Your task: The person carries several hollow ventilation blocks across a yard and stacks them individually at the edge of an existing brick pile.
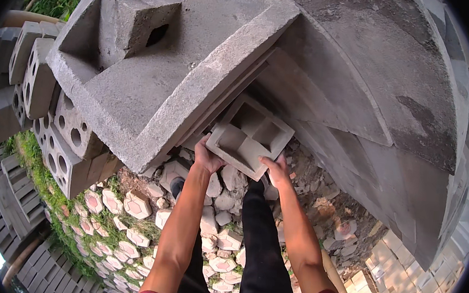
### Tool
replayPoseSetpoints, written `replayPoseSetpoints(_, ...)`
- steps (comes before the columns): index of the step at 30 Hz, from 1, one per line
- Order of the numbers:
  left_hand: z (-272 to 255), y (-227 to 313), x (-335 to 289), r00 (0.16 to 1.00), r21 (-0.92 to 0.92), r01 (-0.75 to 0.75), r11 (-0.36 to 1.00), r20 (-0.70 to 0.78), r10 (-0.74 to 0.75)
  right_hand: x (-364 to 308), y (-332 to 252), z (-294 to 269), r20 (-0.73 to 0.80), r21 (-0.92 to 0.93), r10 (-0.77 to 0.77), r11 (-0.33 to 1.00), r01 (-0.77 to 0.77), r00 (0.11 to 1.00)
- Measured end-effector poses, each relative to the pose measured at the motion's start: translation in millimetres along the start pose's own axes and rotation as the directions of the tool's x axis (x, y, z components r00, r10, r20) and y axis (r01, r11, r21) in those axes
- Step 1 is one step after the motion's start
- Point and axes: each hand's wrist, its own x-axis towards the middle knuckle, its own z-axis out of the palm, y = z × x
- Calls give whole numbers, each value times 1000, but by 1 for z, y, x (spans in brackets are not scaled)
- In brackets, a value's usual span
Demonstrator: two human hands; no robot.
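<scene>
Both hands grip a square grey concrete block with recessed hollows, tilted in front of my legs. My left hand closes on its left edge, with the fingers partly hidden beneath. On the near right edge, my right hand holds with its thumb on top and fingers under the side. Just beyond the block rises a stack of large concrete castings, the top one tray-like with a raised rim. Whether the held block touches that stack I cannot tell.
Grey concrete slabs lean in a row on the right. Blocks with round holes are piled at left. Underfoot lie broken rubble and hexagonal pavers with grass between. More bricks stand at lower right.
</scene>
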Motion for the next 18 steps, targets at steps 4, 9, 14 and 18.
replayPoseSetpoints(4, 7, -4, 12, 997, -7, -52, 999, -55, 51, 5, 9, -5, -9, 91, -33, 995, 33, 999)
replayPoseSetpoints(9, -3, -1, 24, 996, -1, -81, 997, -33, 81, 13, 12, -6, 17, 157, -18, 987, 16, 1000)
replayPoseSetpoints(14, -8, 4, 26, 998, 57, -67, 996, 22, 66, 14, 4, -1, -8, 119, 41, 992, -40, 999)
replayPoseSetpoints(18, -5, 13, 24, 999, 120, -27, 992, -22, 29, 17, -2, 7, -3, 96, -74, 993, 74, 997)
